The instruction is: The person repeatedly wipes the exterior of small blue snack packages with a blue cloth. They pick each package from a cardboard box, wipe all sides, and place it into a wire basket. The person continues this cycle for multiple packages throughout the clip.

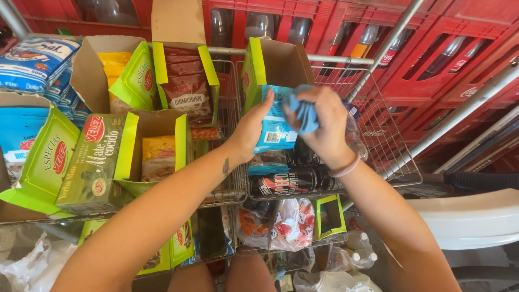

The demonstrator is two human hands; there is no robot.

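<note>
1. Nearest, at six o'clock, both bare forearms rise from the bottom edge; under them lie clear plastic bags (330, 278) and a red-and-white packet (286, 221) on a lower wire shelf.
2. At the centre, the left hand (253, 127) has its grip half closed on the left edge of a light-blue sachet (274, 127), thumb on its face, holding it upright.
3. The right hand (324, 127), with a pale band on the wrist, has its grip shut tight round a bunched blue cloth (303, 111), pressed against the sachet's upper right corner.
4. Just below the hands, at five o'clock of the sachet, dark cans (292, 181) lie on their sides in the wire basket (386, 140), with a dark packet above them. The hands and cloth hide what lies behind the sachet.
5. Directly behind the sachet, at twelve o'clock, an open green-flapped carton (278, 62) stands in the same basket.
6. At nine o'clock stand more open green cartons: one with yellow sachets (158, 157), one flat green tea box (92, 162), and further back one with dark red spice packets (186, 81).
7. At ten o'clock, far left, blue-and-white bags (35, 62) are stacked.
8. Farthest, from twelve to two o'clock, red bottle crates (432, 59) with bottles in them fill the background, crossed by grey metal bars.
</note>
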